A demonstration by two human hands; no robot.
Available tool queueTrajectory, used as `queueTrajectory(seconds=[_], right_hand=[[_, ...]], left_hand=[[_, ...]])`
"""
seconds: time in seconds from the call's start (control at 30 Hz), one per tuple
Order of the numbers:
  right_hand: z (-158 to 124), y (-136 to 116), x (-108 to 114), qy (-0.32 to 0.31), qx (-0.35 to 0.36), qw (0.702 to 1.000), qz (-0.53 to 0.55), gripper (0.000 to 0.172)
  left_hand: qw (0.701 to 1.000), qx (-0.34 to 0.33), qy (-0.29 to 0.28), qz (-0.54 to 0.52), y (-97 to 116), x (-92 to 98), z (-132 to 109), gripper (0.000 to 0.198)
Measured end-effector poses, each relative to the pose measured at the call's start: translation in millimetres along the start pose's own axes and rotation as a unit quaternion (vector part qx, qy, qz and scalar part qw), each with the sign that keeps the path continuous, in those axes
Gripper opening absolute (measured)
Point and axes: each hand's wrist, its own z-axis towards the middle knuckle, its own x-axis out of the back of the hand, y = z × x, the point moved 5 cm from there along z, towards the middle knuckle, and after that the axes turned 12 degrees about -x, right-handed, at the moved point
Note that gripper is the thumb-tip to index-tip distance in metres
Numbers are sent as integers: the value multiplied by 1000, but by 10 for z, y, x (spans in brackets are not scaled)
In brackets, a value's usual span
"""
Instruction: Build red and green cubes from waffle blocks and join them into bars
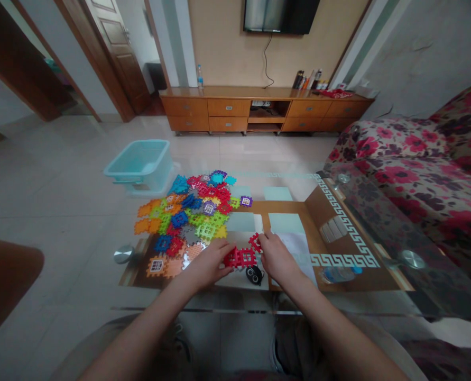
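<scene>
Red tiles (246, 257), toward the table's (344, 260) near edge: pinched at one end by our left hand (214, 262). Red piece (254, 242): pinched by our right hand (274, 255). Hazard: skewed pressing could split our tiles.

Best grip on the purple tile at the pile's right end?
I'd pinch the purple tile by its toothed right edge, coming from the right: that edge faces away from the pile, while the lime tile sits at its left. It appears to lie flat, so hooking a tooth may help.
</scene>
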Motion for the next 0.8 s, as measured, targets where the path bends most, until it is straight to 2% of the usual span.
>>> queueTrajectory(seconds=[0.13, 0.23, 0.4, 0.57, 0.8], right_hand=[[-49, -45, 45, 9, 26, 1000, -9, 31], [-96, -130, 102, 8, 67, 997, 41, 28], [-154, -239, 141, -63, 163, 967, 184, 53], [-108, -206, 170, -48, 172, 952, 250, 49], [-111, -231, 288, -41, 194, 931, 307, 49]], left_hand=[[999, 2, -18, 27, 56, 13, 41, 49], [999, 4, -24, 42, 67, 25, 49, 47], [999, -10, 33, -7, 127, 176, 60, 55], [996, -29, 75, -48, 223, 334, 100, 52], [995, -31, 55, -76, 212, 330, 88, 53]])
